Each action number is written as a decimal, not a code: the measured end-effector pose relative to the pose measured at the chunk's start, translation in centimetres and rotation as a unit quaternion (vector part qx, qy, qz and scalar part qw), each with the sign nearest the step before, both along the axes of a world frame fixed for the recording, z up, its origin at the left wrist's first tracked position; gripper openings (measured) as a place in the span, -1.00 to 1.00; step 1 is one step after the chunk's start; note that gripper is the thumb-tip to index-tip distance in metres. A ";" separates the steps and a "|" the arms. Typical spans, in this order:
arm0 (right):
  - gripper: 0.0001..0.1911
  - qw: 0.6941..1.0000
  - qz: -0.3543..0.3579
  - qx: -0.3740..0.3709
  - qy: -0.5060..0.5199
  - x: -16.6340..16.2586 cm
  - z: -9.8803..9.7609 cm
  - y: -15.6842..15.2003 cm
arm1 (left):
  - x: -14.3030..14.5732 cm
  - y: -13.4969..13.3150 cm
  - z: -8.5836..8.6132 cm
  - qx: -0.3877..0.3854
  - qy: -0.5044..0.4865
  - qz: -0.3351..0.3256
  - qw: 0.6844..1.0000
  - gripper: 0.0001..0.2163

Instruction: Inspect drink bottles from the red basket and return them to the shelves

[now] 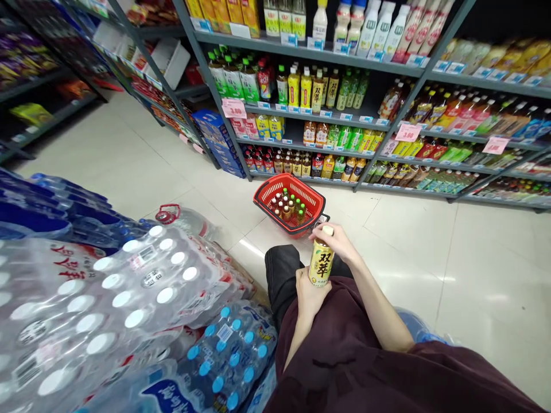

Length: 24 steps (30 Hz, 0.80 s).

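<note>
A drink bottle (321, 264) with a pale yellow label and a white cap is held upright in front of my lap. My left hand (309, 292) wraps round its lower end. Up at the neck, just below the cap, the fingers of my right hand (338, 241) close on the same bottle. Beyond my knees a red shopping basket (269, 186) stands on the floor, with several drink bottles (286, 209) inside, some white-capped and some green-capped. The basket's near corner lies close behind my right hand.
Shelves (310, 112) of bottled and boxed drinks run across the far side. At my left are stacked shrink-wrapped water packs (142, 281), blue-capped bottles (232, 344) and a large jug with a red handle (185, 221). Pale floor tiles (413, 246) stretch to the right.
</note>
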State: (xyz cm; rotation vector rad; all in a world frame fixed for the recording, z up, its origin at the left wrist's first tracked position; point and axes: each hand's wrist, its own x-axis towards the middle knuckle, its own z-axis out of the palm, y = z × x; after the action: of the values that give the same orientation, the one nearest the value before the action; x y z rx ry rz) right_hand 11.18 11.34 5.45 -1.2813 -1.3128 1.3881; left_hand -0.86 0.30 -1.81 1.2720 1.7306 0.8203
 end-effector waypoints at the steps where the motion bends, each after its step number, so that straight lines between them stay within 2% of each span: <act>1: -0.62 0.997 0.018 0.008 -0.069 0.2 0.1 -0.2 | -0.2 0.0 0.0 -0.002 0.005 0.006 1.000 -0.62; 4: -0.55 0.978 0.066 -0.035 -0.194 0.4 0.3 -0.7 | -1.0 -0.2 -0.1 -0.009 0.026 0.023 0.999 -0.60; 6: -0.48 0.974 0.091 -0.071 -0.196 0.2 0.4 -1.1 | -1.7 -0.3 -0.3 -0.010 0.044 0.038 0.998 -0.57; 10: -0.41 0.975 0.111 -0.063 -0.184 -0.9 0.6 -2.5 | -2.6 -0.6 -0.2 0.003 0.067 0.063 0.996 -0.51; 14: -0.51 0.982 0.062 -0.038 -0.174 -1.1 0.3 -3.8 | -2.7 -0.8 0.2 -0.001 0.087 0.051 0.995 -0.51; 17: -0.53 0.991 0.030 -0.039 -0.125 0.1 0.1 -4.4 | -2.6 -0.6 0.3 0.026 0.083 0.020 0.996 -0.47; 21: -0.45 0.993 -0.039 -0.063 -0.092 3.2 0.4 -4.7 | -2.7 -0.5 0.6 0.095 -0.018 -0.067 0.993 -0.50; 24: -0.39 0.987 -0.107 -0.052 -0.109 6.4 0.7 -4.2 | -3.3 -1.0 1.1 0.067 -0.019 -0.138 0.988 -0.55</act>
State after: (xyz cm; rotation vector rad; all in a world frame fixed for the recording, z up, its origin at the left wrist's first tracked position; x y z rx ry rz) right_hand 17.54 7.11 6.15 -1.6326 -1.2153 1.2037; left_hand -4.12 -0.69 -0.71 1.5351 1.4480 0.8015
